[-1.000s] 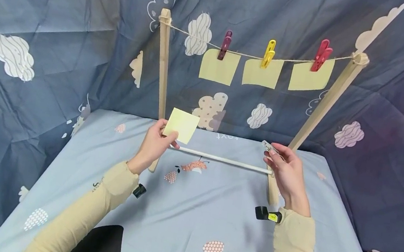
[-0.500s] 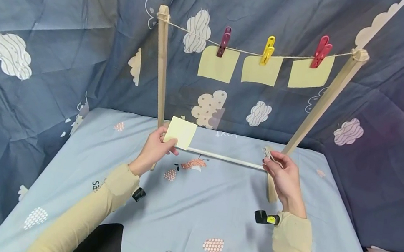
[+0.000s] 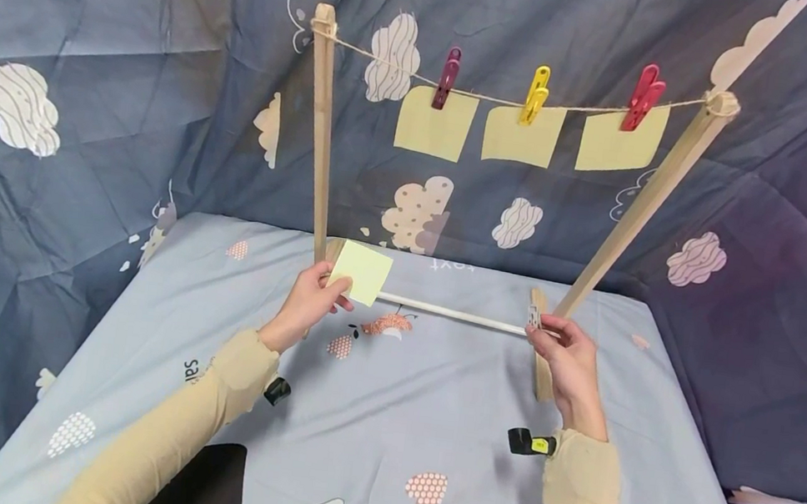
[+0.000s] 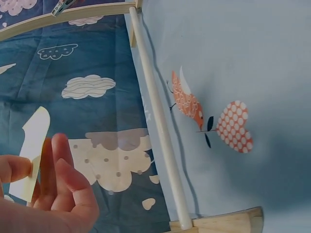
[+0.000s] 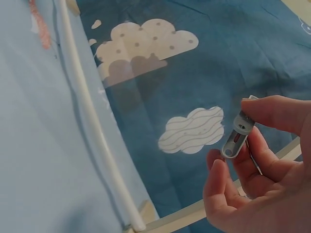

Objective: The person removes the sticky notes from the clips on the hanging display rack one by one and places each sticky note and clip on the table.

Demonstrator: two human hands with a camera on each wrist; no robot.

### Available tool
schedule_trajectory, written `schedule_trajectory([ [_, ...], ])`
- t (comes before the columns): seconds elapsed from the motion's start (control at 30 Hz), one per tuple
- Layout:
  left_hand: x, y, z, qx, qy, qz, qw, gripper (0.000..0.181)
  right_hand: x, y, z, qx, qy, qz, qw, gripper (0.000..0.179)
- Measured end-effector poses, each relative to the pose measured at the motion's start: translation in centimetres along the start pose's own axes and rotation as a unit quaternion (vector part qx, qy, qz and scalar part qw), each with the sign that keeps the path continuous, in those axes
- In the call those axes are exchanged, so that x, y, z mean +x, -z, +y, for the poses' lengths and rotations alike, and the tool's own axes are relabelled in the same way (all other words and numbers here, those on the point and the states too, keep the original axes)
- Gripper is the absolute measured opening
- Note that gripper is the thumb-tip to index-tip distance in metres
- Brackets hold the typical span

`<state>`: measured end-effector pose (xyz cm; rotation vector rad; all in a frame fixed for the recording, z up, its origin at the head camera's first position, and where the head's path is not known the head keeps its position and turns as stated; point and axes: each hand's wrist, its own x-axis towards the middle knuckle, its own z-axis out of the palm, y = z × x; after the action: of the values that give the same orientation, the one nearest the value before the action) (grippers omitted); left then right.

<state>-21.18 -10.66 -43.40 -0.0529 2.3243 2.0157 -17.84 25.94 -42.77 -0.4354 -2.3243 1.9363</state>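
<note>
My left hand [image 3: 311, 295] pinches a pale yellow sticky note [image 3: 363, 272] between thumb and fingers. From the side in the left wrist view, that sticky note [image 4: 31, 150] looks slightly bent. My right hand [image 3: 571, 365] holds a small pale grey clothespin [image 3: 534, 315] at its fingertips. One end of the clothespin [image 5: 238, 133], with a round hole, points away from the thumb in the right wrist view. Above both hands a string [image 3: 483, 96] carries three yellow notes, hung by a purple clothespin [image 3: 447, 78], a yellow clothespin [image 3: 535, 96] and a red clothespin [image 3: 644, 99].
Wooden posts, left [image 3: 322, 124] and right [image 3: 642, 214], hold up the string. A white rod [image 3: 449, 313] joins their feet low down, behind the hands. Light blue cloth [image 3: 385, 401] covers the table, and dark patterned fabric [image 3: 234, 155] stands behind.
Both hands sink slightly in the head view, still holding the note and the clothespin. The clothespin turns more upright. The hung notes and posts shift slightly upward as the view tilts.
</note>
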Motion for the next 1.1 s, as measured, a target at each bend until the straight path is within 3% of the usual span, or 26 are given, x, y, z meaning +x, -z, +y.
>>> schedule_trajectory([
  [0.17,0.0,-0.2,-0.7,0.011,0.016,0.015,0.9997,0.019,0.0,0.0,0.8,-0.014,-0.009,0.009,0.9998,0.024],
  [0.37,0.1,-0.2,-1.7,-0.006,0.026,0.027,0.9993,0.018,0.0,-0.2,1.9,-0.029,-0.016,0.017,0.9993,0.031],
  [0.7,0.0,-0.5,-3.4,-0.033,0.034,0.021,0.9987,0.022,-0.3,-1.3,3.7,-0.025,-0.004,-0.018,0.9995,0.039],
  [1.1,-0.1,-1.1,-5.5,-0.019,0.058,0.013,0.9981,0.031,-0.5,-2.2,5.7,-0.03,-0.03,0.006,0.9991,0.039],
])
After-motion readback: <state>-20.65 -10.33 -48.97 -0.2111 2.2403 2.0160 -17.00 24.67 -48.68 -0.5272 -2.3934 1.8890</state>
